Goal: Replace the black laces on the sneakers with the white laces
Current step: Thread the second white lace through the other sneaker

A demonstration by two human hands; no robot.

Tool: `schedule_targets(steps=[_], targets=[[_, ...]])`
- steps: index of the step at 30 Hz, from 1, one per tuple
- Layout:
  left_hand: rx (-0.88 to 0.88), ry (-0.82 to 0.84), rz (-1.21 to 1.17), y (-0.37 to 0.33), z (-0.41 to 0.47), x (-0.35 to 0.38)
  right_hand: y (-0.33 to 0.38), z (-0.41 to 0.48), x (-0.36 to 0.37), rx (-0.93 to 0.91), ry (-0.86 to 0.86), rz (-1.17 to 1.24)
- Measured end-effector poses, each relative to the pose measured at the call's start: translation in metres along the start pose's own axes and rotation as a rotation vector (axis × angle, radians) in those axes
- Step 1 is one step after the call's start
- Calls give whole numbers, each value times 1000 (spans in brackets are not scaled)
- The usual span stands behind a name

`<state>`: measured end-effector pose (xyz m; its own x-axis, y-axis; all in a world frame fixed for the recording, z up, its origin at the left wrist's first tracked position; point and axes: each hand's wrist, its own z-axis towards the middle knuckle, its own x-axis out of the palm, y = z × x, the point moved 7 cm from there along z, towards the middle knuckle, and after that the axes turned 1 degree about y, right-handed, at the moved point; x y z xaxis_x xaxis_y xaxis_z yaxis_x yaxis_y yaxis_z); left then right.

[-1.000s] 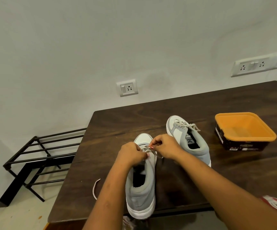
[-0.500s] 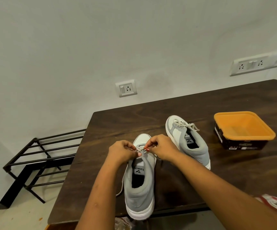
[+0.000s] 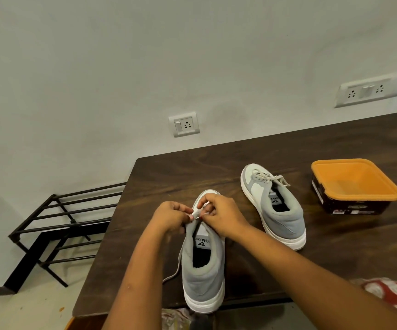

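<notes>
Two grey-and-white low-top sneakers stand on one dark wooden desk (image 3: pixel 335 253), toes towards its far edge. The nearer sneaker (image 3: pixel 203 277) has its heel at the desk's near edge, close to the near left corner. The second sneaker (image 3: pixel 278 215) sits further in, towards the middle, carrying one tied pale lace (image 3: pixel 271 178). Over the nearer sneaker's tongue, the left hand (image 3: pixel 169 216) and the right hand (image 3: pixel 223 215) each pinch one white lace (image 3: pixel 195 213) between curled fingers and thumb (its loose end trails down the shoe's left side onto the desk). One orange square plastic tub (image 3: pixel 350 208) stands near the right edge. Two white socket plates are on the wall, one small (image 3: pixel 184 124) and one long (image 3: pixel 369 91). One black metal rack (image 3: pixel 25 270) stands on the floor left of the desk.
</notes>
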<state>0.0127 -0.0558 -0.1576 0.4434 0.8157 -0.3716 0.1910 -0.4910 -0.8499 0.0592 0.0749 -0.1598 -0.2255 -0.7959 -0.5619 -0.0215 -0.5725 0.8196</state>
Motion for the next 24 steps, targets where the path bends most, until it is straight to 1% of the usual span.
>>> schedule_targets(steps=[3,7,10,15,18,21,24], targets=[[0,9,-20,-1,-3,0,-3,-1,5,27,-6,9],[1,35,-25,-3,-4,1,-1,-1,7,21,-16,-48],[-9,47,-35,-2,-4,0,-4,-1,7,39,-24,-29],[-30,132,-93,3,-5,7,-4,-3,8,50,-20,-50],[-19,125,-77,2,-5,10,-4,-4,8,46,-44,-61],[-18,108,-68,1,-5,11,-5,-3,7,70,-31,-61],[-17,48,70,2,-2,8,-7,-1,9,76,6,-48]])
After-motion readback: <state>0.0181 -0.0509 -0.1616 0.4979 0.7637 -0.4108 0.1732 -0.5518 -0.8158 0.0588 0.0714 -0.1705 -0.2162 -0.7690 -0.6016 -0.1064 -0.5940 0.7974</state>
